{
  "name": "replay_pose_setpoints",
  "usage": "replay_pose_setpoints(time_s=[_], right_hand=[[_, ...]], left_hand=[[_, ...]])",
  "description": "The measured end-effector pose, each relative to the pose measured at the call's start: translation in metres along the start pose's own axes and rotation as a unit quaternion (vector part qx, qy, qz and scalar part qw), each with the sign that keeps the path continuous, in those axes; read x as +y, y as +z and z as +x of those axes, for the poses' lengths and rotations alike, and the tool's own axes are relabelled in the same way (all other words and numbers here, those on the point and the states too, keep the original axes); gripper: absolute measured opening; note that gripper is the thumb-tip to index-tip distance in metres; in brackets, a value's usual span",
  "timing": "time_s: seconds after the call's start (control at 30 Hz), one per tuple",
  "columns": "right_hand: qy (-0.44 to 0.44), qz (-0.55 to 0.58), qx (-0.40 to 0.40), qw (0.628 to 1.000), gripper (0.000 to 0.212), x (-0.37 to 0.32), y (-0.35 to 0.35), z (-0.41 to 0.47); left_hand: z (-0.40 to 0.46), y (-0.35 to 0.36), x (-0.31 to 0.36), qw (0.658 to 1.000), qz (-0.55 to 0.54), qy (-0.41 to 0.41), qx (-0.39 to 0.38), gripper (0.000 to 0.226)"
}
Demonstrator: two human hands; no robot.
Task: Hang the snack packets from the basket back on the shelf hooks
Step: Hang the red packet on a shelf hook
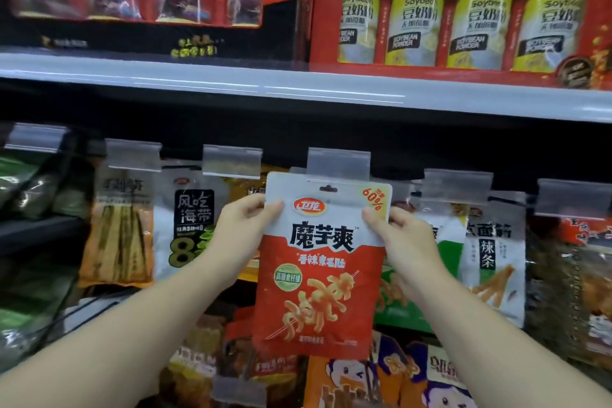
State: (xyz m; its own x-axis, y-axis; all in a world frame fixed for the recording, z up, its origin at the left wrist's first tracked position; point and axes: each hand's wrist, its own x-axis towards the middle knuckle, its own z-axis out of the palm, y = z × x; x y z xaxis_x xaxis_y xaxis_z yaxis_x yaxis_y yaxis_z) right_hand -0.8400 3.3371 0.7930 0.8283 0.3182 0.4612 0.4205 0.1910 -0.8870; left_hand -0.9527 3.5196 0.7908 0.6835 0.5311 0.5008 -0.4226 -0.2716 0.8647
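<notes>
I pinch the red snack packet (323, 262) by its upper edges, left hand (241, 225) at nine o'clock, right hand (402, 232) at three. Its hang hole (328, 189) sits just under the clear price tag (337, 164) at twelve; I should keep it level and slide straight on.

The snack packet (323, 262) is smooth plastic film with a soft sheen, white at the top and red below, and the packets hanging beside it, such as the white seaweed bag (190, 219), are glossy film that catches the light. The price-tag holders (337, 162) on the hook ends are clear, slightly frosted plastic, and the shelf edge (298, 86) above them is a smooth pale strip with bright glints along it. On top, the red box of soybean powder (460, 10) looks like printed cardboard with a shiny clear window.
</notes>
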Motion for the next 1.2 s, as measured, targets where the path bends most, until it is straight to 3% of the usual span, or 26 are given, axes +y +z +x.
replay_pose_setpoints(time_s=[0.73,0.93,1.07,1.2], right_hand=[[0.037,0.009,0.085,0.996,0.017,-0.01,0.011,0.023],[0.065,-0.021,0.086,0.994,0.02,-0.006,0.016,0.028],[0.075,-0.058,0.108,0.99,0.038,-0.001,0.019,0.037],[0.077,-0.107,0.131,0.983,0.03,0.008,0.021,0.053]], left_hand=[[0.044,0.013,-0.008,0.997,-0.058,-0.041,-0.015,0.021],[0.054,0.017,-0.021,0.998,-0.022,-0.058,-0.001,0.02],[0.065,0.02,-0.029,0.997,-0.013,-0.069,0.006,0.019],[0.08,0.026,-0.036,0.996,0.009,-0.081,0.033,0.018]])
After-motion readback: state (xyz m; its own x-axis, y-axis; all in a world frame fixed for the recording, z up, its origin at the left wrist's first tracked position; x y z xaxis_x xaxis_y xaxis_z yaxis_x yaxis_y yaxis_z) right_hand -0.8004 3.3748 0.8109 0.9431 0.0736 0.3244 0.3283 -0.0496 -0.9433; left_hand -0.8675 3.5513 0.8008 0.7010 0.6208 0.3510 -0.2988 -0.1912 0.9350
